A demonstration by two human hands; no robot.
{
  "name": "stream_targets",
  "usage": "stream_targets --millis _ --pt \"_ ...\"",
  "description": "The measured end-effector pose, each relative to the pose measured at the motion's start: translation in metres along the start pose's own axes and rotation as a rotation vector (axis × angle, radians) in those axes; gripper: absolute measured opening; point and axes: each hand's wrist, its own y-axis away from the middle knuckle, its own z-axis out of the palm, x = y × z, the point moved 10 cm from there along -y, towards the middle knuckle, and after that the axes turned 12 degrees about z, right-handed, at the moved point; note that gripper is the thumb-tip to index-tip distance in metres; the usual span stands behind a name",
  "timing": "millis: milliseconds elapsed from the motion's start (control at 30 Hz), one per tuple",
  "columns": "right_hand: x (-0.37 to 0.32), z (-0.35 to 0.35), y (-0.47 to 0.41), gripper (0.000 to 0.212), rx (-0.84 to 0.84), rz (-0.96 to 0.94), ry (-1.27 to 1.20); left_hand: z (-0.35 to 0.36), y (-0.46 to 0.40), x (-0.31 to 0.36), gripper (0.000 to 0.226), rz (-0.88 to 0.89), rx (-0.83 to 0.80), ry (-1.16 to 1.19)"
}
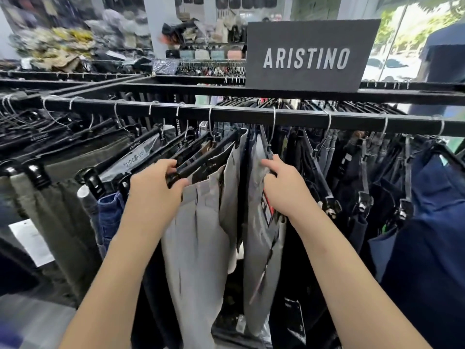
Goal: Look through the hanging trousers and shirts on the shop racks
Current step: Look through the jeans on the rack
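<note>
trousers (201, 235) between left hand (153, 182), right hand (279, 187)

- Left hand (157, 183) + forearm: bare, no sleeve in view, no watch, no ring, no glove.
- Right hand (283, 190) + forearm: bare as well, no sleeve, nothing on wrist or fingers.
- Nails short, unpainted where visible.

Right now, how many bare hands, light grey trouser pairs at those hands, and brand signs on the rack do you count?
Bare hands: 2, left hand gripping a black clip hanger, right hand
Light grey hanging trousers: 2, left pair, right pair
Dark grey ARISTINO sign: 1
Total: 5
</note>
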Motion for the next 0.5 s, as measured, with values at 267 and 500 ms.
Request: stream_targets --millis 267,500 --pt "0.006 -0.012 0.003 0.055 0.012 -0.004 -0.013 -0.005 0.0 -0.011 0.032 -0.006 0.027 -0.058" --pt "-0.018 -0.014 0.025 0.049 0.114 -0.14 0.089 0.005 0.022 0.018 0.035 -0.021 0.057 0.007"
